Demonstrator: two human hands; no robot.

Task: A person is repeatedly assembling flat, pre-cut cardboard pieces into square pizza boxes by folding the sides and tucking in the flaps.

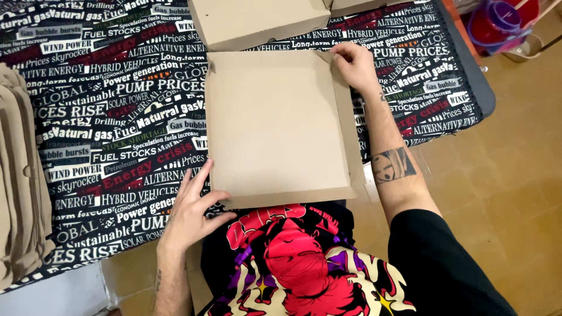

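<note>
A flat brown cardboard box blank lies on a table covered with a black, white and red printed cloth. Its right side flap and near flap are folded partly up. My right hand pinches the far right corner of the blank, fingers closed on the cardboard. My left hand rests flat with spread fingers at the near left corner, thumb touching the box edge.
A folded cardboard box sits at the table's far edge, just beyond the blank. A stack of flat cardboard blanks lies along the left edge. Red and purple plastic containers stand on the tan floor at the far right.
</note>
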